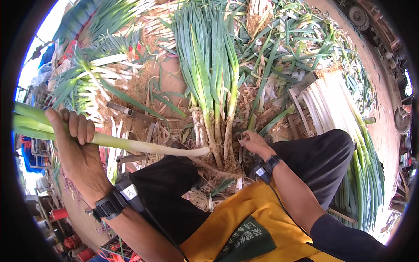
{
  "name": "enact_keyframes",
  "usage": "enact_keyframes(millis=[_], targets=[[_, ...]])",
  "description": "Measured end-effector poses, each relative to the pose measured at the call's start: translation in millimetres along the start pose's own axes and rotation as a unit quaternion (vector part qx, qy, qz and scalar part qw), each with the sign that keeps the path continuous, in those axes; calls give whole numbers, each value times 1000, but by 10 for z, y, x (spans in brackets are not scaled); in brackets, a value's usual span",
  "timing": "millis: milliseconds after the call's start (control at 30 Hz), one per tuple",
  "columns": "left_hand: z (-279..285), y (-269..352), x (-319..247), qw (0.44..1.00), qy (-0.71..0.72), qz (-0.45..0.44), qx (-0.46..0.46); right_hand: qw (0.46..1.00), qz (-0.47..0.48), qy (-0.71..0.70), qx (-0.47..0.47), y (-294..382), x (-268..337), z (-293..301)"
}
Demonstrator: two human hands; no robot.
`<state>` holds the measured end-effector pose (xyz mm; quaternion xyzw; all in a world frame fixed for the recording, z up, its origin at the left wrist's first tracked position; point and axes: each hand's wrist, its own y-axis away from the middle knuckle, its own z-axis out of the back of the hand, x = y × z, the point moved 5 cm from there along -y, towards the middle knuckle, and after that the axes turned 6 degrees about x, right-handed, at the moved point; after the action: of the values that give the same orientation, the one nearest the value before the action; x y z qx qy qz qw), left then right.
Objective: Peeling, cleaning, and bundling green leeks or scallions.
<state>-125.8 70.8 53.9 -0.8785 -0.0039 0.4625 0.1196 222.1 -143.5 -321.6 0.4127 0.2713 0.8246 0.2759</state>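
My left hand (77, 136) is closed around the leaf end of a large green onion (150, 146). Its smooth white shank points right, its tip lying across the view of the standing stalks. Between my knees a bundle of unpeeled green onions (209, 72) extends away from me, with soil-stained stems and stringy roots near my lap. My right hand (253, 141) is just right of those stems, fingers drawn together. Whether anything thin is pinched in it cannot be made out.
At right, a metal rack (299, 104) holds cleaned green onions (330, 104). Another metal frame (131, 113) stands left, near a pile of white-stemmed onions (108, 70). Stripped leaves (294, 49) are heaped beyond. A red container (59, 214) sits lower left, wheels (358, 16) upper right.
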Motion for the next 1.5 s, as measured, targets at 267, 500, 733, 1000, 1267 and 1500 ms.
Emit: enact_keyframes(millis=[267,500,733,1000,1267,1500], targets=[[-100,89,125,997,-43,62,-22,995,-54,54,-69,-654,279,-620],[-101,54,242,993,-17,112,-25,951,-97,-253,-149,-642,-87,-521],[-102,72,282,990,-38,135,-5,851,13,-520,-75,47,785,-66],[-411,174,380,986,-112,124,7,892,312,-257,-203,990,1925,475],[-513,155,435,992,-73,95,47,916,359,-38,-171,1761,1943,425],[-357,247,443,989,-38,145,-2,887,409,6,-214,1960,1751,372]])
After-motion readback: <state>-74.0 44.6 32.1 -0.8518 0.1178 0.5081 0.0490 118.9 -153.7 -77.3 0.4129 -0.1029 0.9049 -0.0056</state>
